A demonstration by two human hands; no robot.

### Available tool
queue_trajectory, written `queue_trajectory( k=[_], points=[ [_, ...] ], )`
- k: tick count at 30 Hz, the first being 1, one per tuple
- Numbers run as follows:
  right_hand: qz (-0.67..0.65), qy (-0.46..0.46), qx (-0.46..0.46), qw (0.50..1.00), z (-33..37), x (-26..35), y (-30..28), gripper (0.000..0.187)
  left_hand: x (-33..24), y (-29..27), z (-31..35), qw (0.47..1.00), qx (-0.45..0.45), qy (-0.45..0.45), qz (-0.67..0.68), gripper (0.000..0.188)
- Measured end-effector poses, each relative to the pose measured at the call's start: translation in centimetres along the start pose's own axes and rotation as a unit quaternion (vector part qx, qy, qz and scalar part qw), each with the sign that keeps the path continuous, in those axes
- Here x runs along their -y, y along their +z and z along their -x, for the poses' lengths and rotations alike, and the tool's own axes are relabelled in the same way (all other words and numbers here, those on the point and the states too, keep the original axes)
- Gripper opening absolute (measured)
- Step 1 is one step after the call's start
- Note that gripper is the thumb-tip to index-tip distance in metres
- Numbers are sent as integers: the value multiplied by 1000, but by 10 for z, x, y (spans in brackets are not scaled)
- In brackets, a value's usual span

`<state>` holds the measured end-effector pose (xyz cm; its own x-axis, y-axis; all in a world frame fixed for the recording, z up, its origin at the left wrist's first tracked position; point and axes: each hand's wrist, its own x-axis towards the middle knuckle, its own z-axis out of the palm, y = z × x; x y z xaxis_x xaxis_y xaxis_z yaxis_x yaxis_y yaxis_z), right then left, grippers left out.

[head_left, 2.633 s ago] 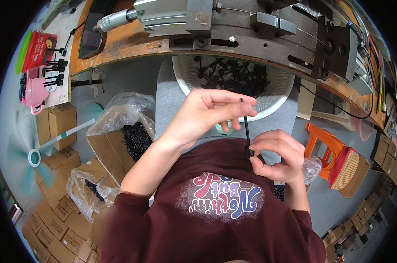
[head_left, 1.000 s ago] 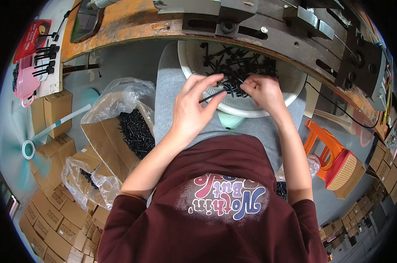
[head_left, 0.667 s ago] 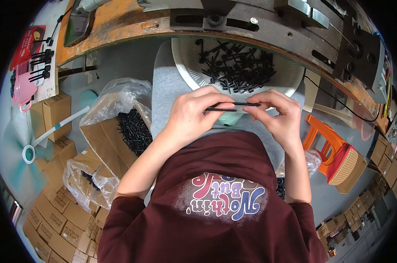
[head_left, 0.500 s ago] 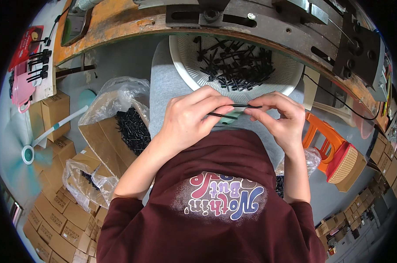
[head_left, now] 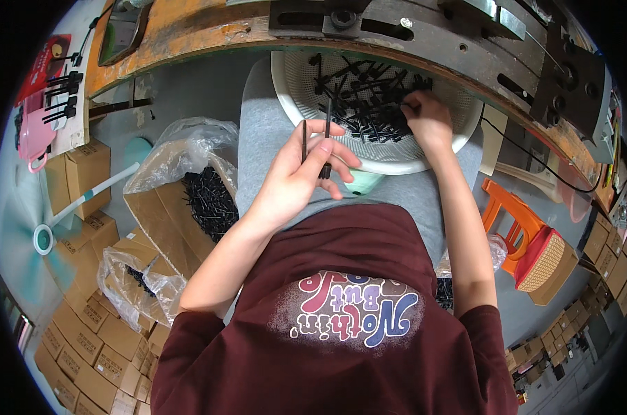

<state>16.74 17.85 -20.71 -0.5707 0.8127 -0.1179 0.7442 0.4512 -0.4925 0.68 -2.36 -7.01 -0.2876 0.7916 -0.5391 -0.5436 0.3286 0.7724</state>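
Right hand [head_left: 431,123] now past white mesh basket's [head_left: 389,167] front edge
Left hand [head_left: 298,180] solo-pinching slim black rods [head_left: 304,142]; can't tell right's grip

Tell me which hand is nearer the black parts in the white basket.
Right. The right hand is inside the white basket, at the black parts; the left hand, holding dark rods, is to their near left.

Slim black rods [head_left: 304,138], held roughly upright; others [head_left: 375,98] heaped in basket [head_left: 389,168].
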Motion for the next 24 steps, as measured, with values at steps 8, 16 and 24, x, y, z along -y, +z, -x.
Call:
queue_trajectory(
  k=[8,16,24],
  points=[
    [72,-15,43,996,-16,-6,16,19,-4,-16,-1,999,19,-27,23,20],
    [-576,144,251,765,53,64,-66,3,20,-7,-11,983,20,65,-173,32],
    [-628,144,205,737,88,80,-80,13,7,12,4,966,30,35,-253,22]
  ],
)
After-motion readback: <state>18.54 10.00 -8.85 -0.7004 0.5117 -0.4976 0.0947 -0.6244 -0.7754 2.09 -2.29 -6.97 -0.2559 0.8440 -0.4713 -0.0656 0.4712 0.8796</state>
